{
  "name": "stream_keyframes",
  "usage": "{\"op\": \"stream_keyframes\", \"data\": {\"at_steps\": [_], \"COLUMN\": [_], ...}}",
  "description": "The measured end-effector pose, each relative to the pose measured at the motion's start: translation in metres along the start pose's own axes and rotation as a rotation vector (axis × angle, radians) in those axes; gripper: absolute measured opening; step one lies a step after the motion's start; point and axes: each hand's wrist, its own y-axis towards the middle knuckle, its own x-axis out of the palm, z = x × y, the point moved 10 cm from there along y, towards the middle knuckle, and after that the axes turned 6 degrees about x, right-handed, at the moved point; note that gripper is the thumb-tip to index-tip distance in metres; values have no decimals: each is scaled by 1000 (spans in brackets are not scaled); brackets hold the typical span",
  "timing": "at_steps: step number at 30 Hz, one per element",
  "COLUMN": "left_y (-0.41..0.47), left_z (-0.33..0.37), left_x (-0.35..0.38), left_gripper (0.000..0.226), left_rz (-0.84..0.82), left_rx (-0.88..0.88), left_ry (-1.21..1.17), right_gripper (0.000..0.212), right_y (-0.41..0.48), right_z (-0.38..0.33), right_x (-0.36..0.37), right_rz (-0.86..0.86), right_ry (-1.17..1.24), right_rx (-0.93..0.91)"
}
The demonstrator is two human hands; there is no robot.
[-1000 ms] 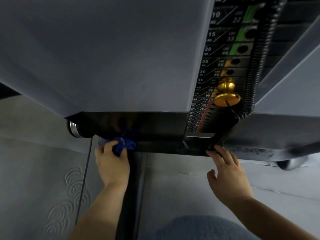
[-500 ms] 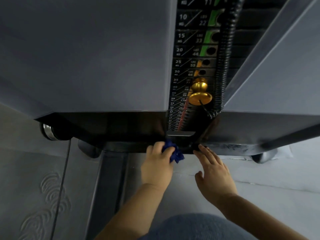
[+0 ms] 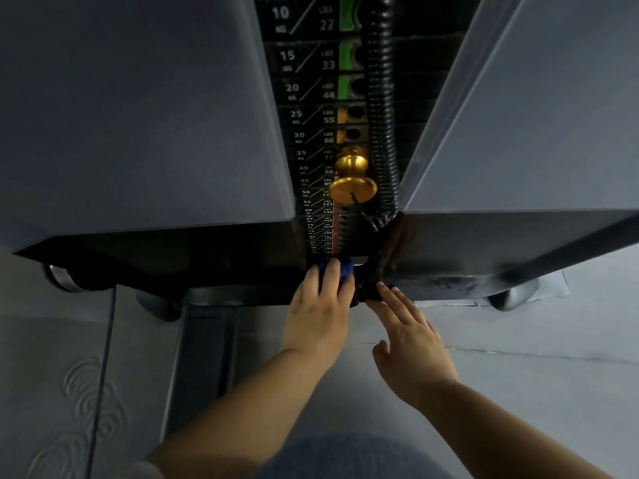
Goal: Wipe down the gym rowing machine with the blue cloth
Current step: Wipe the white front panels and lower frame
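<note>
The left forearm [image 3: 242, 409] shows from 7 o'clock and the right forearm [image 3: 501, 420] from 5 o'clock, both bare right to the picture's edge. The left hand [image 3: 318, 316] and the right hand [image 3: 411, 344] are bare too. At 6 o'clock a rounded blue-grey garment [image 3: 349, 458] with a soft, fuzzy weave shows, perhaps a trouser knee.

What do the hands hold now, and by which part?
The left hand grips the blue cloth as a bunched wad; the right hand holds nothing.
</note>
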Motion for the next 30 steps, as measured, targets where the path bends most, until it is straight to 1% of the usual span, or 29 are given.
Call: {"op": "stream_keyframes", "data": {"at_steps": [2,4,6,8,10,11,14,17,18,20,22,24,26,28,30], "left_y": [-4,7,19,24,20,16,11,8,9,14,18,19,15,-6,-31], "left_z": [-2,-1,5,12,9,5,-7,-6,-6,-8,-7,-4,-5,-8,-10], "left_x": [-1,-8,-13,-11,-11,-12,-26,-32,-32,-31,-18,-5,-7,-2,3], "left_gripper": [77,68,61,61,56,51,34,22,22,32,48,53,55,60,67], "left_rz": [-34,-38,-25,-1,33,46,116,78,39,-40,-153,-243,-213,-261,-308], "left_rx": [3,-33,-72,-48,13,47,134,162,144,83,29,-4,-51,-68,-55], "left_ry": [17,-11,-103,-197,-236,-203,8,68,55,37,-33,-203,-392,-572,-699], "right_gripper": [69,70,69,69,70,70,70,69,69,69,70,69,67,64,67], "right_y": [1,1,0,-2,-5,-5,-2,-3,-3,-3,-4,-4,-7,-9,-8], "right_z": [1,3,2,1,0,-1,2,4,4,2,3,5,8,9,7], "right_x": [-3,-3,1,4,6,7,5,3,3,2,2,2,-2,-6,-4], "right_rz": [-1,-2,-6,-13,-16,-20,-18,-41,-39,-24,-17,4,46,110,145], "right_ry": [-10,-28,-48,-33,-6,-6,-34,-56,-49,-21,-3,26,91,203,384], "right_rx": [-10,-23,-35,-24,-12,-11,-19,-35,-35,-38,-38,-23,-3,9,64]}}
